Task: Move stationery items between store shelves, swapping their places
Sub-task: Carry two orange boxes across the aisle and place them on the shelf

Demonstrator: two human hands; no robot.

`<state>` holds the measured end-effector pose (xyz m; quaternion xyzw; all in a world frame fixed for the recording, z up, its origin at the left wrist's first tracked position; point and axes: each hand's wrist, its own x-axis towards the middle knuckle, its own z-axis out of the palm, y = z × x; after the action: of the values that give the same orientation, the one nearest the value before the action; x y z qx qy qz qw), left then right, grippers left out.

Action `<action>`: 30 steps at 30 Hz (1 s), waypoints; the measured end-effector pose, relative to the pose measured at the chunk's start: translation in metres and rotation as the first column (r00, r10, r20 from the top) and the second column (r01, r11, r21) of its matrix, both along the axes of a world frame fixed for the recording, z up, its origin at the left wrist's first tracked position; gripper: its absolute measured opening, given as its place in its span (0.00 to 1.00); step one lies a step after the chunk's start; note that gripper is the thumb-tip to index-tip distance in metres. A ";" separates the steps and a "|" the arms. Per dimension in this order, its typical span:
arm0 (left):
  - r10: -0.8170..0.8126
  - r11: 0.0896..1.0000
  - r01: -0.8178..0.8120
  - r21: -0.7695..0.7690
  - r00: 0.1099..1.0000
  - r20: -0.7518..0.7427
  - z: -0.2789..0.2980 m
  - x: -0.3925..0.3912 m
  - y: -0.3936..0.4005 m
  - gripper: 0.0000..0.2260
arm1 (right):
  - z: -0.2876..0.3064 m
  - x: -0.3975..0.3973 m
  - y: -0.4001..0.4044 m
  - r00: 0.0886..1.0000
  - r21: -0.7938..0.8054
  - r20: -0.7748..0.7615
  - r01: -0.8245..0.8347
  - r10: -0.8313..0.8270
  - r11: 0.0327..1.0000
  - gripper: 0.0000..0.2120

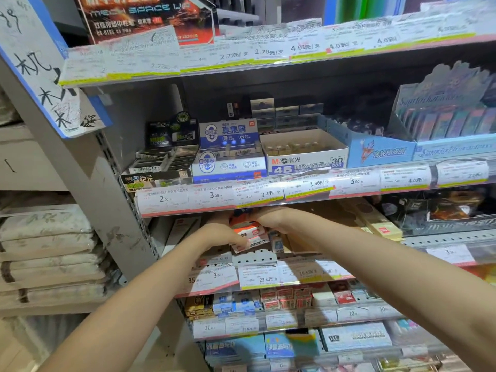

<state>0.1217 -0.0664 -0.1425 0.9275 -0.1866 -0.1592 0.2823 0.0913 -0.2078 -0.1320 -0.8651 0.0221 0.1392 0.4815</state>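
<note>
Both my hands reach into the third shelf [257, 260] from the top, under the eraser shelf. My left hand [220, 233] curls its fingers around the left side of a stack of small red-and-white packs [248, 232]. My right hand [271, 218] presses on the top right of the same stack, its fingertips hidden under the price rail above. On the shelf above stand a black eraser box [161, 167], a blue-and-white eraser box [229, 157] and a white 4B eraser box [306, 157].
A price-label rail [241, 196] overhangs my hands closely. Yellowish boxes [375, 224] lie to the right on the same shelf. Lower shelves hold several small boxes and blue packs [249, 345]. A grey upright [107, 210] and stacked paper bundles [48, 253] stand to the left.
</note>
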 end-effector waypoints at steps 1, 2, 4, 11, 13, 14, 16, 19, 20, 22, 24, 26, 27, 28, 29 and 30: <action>0.007 0.999 -0.007 0.033 1.000 0.001 -0.001 0.000 -0.001 0.31 | 0.000 0.000 0.001 1.000 -0.021 0.027 -0.012 0.012 1.000 0.10; 0.006 0.998 -0.006 0.068 1.000 0.010 -0.002 0.000 -0.002 0.29 | -0.001 0.001 0.002 0.999 -0.063 0.031 -0.034 0.036 0.997 0.11; 0.007 0.981 -0.005 0.191 1.000 -0.010 -0.004 -0.002 -0.003 0.29 | 0.000 0.000 0.002 0.987 -0.190 -0.081 -0.152 0.138 0.970 0.16; 0.024 0.974 -0.016 0.227 0.999 -0.032 -0.007 0.000 -0.005 0.25 | 0.004 -0.001 -0.004 0.929 -0.590 -0.292 -0.362 0.227 0.721 0.14; 0.029 0.964 -0.015 0.264 0.998 -0.049 -0.008 -0.001 -0.005 0.13 | -0.002 0.003 -0.004 0.942 -0.648 -0.249 -0.334 0.223 0.685 0.13; 0.033 0.961 -0.019 0.277 0.998 -0.046 -0.009 -0.001 -0.005 0.12 | -0.005 0.003 -0.004 0.949 -0.672 -0.221 -0.316 0.226 0.670 0.14; 0.026 0.963 -0.015 0.270 0.999 -0.036 -0.010 -0.001 -0.005 0.12 | -0.008 0.000 -0.003 0.960 -0.706 -0.152 -0.271 0.234 0.654 0.12; 0.022 0.949 -0.004 0.316 0.998 -0.054 -0.009 -0.004 -0.005 0.13 | -0.014 -0.002 -0.006 0.971 -0.733 -0.106 -0.222 0.215 0.643 0.14; 0.021 0.943 0.003 0.333 0.997 -0.069 -0.009 -0.004 -0.004 0.14 | -0.017 -0.001 -0.008 0.974 -0.734 -0.102 -0.212 0.204 0.645 0.16; 0.028 0.944 0.001 0.331 0.996 -0.085 -0.012 -0.002 -0.003 0.15 | -0.020 -0.002 -0.012 0.977 -0.735 -0.097 -0.200 0.191 0.648 0.19; 0.049 0.951 -0.019 0.309 0.995 -0.092 -0.013 -0.002 -0.002 0.15 | -0.025 -0.003 -0.016 0.982 -0.742 -0.038 -0.152 0.185 0.653 0.26; 0.068 0.964 -0.044 0.262 0.994 -0.083 -0.018 -0.002 0.001 0.17 | -0.030 -0.006 -0.018 0.980 -0.736 0.068 -0.079 0.189 0.672 0.32; 0.061 0.973 -0.045 0.227 0.996 -0.065 -0.019 -0.004 0.003 0.16 | -0.033 -0.007 -0.019 0.977 -0.729 0.090 -0.068 0.194 0.681 0.35; 0.047 0.981 -0.036 0.189 0.998 -0.051 -0.020 -0.005 0.005 0.14 | -0.036 -0.007 -0.019 0.978 -0.729 0.089 -0.064 0.187 0.681 0.39; 0.024 0.991 -0.018 0.132 0.999 -0.038 -0.022 -0.005 0.007 0.14 | -0.035 -0.009 -0.019 0.980 -0.733 0.077 -0.068 0.181 0.677 0.41; -0.016 0.998 0.017 0.056 1.000 -0.020 -0.022 -0.004 0.008 0.21 | -0.031 -0.013 -0.020 0.982 -0.719 0.064 -0.079 0.180 0.690 0.40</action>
<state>0.1180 -0.0584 -0.1644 0.9318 -0.1870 -0.1756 0.2567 0.0781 -0.2275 -0.1633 -0.9903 -0.0181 0.0969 0.0982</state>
